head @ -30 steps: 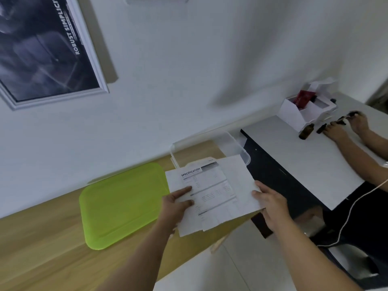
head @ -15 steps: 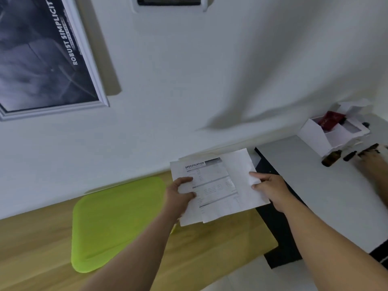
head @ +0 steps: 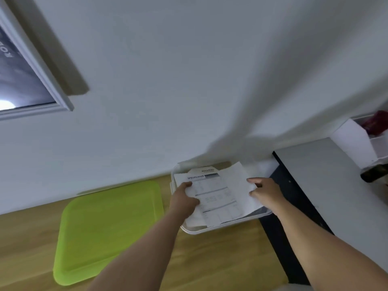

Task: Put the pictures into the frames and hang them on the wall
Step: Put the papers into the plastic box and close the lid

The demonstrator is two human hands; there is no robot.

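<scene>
2 surfaces stand against the white wall. On the wooden tabletop (head: 220,259) lies 1 flat lime-green lid (head: 109,227), and just beside it, at the right end, 1 clear plastic bin (head: 210,229). The grey tabletop (head: 336,185) adjoins on the right and sits higher. It carries 1 white box (head: 354,143) by the wall and 1 dark bottle (head: 373,174) lying beside the box.

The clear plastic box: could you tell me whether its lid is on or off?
Off: the box stands open, papers held over it, and the green lid lies flat beside it.
</scene>
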